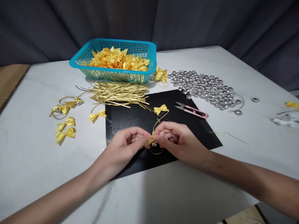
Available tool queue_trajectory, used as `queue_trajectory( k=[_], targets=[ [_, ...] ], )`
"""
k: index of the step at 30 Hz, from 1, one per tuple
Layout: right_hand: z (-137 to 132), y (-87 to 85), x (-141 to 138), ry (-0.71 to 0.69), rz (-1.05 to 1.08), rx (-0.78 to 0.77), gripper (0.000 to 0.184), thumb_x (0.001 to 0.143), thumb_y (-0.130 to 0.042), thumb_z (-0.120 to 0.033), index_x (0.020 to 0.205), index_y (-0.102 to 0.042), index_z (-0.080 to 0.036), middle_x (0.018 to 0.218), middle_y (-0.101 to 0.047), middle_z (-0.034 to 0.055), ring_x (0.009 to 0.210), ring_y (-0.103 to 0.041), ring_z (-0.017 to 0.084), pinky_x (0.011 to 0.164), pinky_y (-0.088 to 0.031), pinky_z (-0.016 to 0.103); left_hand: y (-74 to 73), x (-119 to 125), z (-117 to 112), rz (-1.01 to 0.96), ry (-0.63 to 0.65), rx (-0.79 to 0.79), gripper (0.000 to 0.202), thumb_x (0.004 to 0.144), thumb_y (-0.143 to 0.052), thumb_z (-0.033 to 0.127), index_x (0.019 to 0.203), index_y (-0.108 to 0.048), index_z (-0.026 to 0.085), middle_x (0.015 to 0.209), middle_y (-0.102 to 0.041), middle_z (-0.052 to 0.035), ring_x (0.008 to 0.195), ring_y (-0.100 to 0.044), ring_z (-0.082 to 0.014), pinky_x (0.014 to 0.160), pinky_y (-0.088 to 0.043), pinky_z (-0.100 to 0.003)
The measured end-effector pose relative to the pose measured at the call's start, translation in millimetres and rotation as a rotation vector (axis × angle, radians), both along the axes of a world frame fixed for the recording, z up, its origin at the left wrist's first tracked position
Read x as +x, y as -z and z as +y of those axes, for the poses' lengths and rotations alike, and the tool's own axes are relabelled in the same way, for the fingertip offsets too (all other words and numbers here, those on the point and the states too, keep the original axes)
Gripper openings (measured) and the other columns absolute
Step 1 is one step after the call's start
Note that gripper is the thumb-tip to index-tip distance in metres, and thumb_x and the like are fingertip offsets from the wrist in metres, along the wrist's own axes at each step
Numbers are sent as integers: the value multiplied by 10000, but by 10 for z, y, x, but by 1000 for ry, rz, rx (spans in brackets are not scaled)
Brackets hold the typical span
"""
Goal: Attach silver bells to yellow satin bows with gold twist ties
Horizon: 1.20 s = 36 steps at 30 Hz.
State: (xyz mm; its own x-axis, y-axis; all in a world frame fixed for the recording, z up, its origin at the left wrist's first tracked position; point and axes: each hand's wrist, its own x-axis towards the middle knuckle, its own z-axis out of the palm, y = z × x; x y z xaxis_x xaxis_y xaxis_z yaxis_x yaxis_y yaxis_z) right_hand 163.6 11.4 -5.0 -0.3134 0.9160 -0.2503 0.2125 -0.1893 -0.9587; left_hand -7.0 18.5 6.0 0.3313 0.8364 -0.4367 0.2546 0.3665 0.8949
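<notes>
Over the black mat (130,123), my left hand (130,141) and my right hand (174,138) meet fingertip to fingertip. Both are closed in a pinch on a small yellow ribbon bow (149,143), mostly hidden by the fingers. A silver bell (154,143) sits against the bow between the hands. Gold cord (156,153) loops below it, and more cord rises above my fingers. Just beyond lies another yellow bow (161,109). Pink-handled thread snips (191,110) rest on the mat, past my right hand.
A blue basket (112,74) full of yellow bows stands at the back. Cut gold cords (119,93) lie in front of it. Many silver bells (203,87) are heaped at right. Loose bows (65,135) and bows with bells (59,109) lie at left.
</notes>
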Motion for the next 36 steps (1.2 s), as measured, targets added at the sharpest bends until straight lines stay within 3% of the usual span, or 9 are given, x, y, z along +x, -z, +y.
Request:
queue_trajectory(
  k=[8, 12, 20, 24, 26, 31, 36],
  targets=[
    [-59, 49, 2, -9, -21, 36, 149, 783, -598, -276, 758, -525, -149, 592, -522, -31, 422, -478, 48, 387, -406, 159, -25, 41, -24, -18, -103, -78, 183, 679, -639, 321, 694, -641, 139, 638, -626, -5, 604, -536, -104, 570, -399, -202],
    [-77, 59, -15, 32, -52, 121, 107, 753, -621, -208, 730, -535, -149, 583, -516, -33, 430, -441, 41, 379, -379, 152, -2, 76, -53, -69, -186, -98, 190, 590, -709, 259, 695, -624, 127, 605, -640, 1, 574, -549, -93, 583, -432, -202],
    [-83, 80, -33, 49, -41, 137, 91, 777, -589, -213, 747, -537, -145, 589, -494, -35, 453, -417, 39, 392, -342, 147, 11, 86, -27, -91, -218, -124, 186, 540, -755, 174, 661, -627, 115, 561, -639, 25, 531, -561, -62, 542, -438, -154],
    [-55, 32, -5, 16, -49, 199, 116, 786, -569, -233, 722, -557, -137, 772, -528, 19, 532, -414, 41, 411, -326, 150, -16, 60, -26, -77, -219, -158, 164, 566, -753, 164, 668, -634, 114, 559, -643, 30, 529, -553, -49, 536, -423, -132],
    [-29, -7, 10, -30, -35, 137, 116, 773, -577, -232, 711, -566, -135, 845, -547, 44, 583, -463, 58, 430, -365, 158, -28, 36, -23, -73, -209, -182, 145, 584, -748, 165, 669, -639, 122, 554, -637, 40, 525, -540, -39, 523, -401, -119],
    [16, -50, -4, 2, 47, -127, 86, 731, -620, -198, 720, -579, -123, 613, -535, -17, 512, -483, 56, 481, -447, 173, -54, -6, 6, -75, -151, -219, 112, 616, -734, 182, 683, -651, 144, 594, -650, 38, 560, -547, -45, 541, -385, -123],
    [-8, -52, -38, 111, 69, -158, 109, 725, -637, -214, 707, -583, -122, 602, -544, -27, 490, -501, 43, 476, -461, 156, -81, 21, 21, 14, -73, -141, 189, 676, -681, 307, 623, -621, 136, 598, -651, 5, 595, -558, -82, 566, -390, -162]
  ],
)
